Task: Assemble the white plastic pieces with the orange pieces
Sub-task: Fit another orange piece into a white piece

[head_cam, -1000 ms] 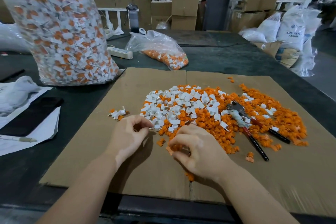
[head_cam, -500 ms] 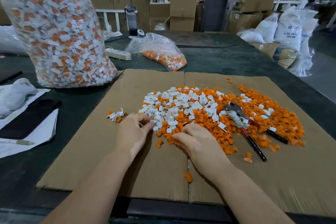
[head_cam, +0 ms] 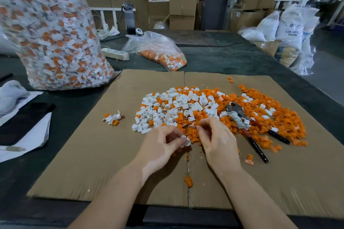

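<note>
From my remote seat I see the left hand curled, its thumb and fingertips pinching a white plastic piece just above the cardboard sheet. The right hand is bent too, fingers drawn in toward the thumb at the near edge of the heap; whether it has hold of anything I cannot tell (the fingertips hide it). The two hands are close but apart, the white piece between them.

The loose white pieces lie on the left half of the heap, the orange pieces spread to the right and under them. Pliers with dark handles lie on the orange side. A small cluster of joined pieces sits apart on the cardboard to the left.

Writing: a white sack at far right reads "ABS RES…", with a further line too small to read. A big clear bag of mixed pieces stands at left, a smaller bag behind the cardboard.
</note>
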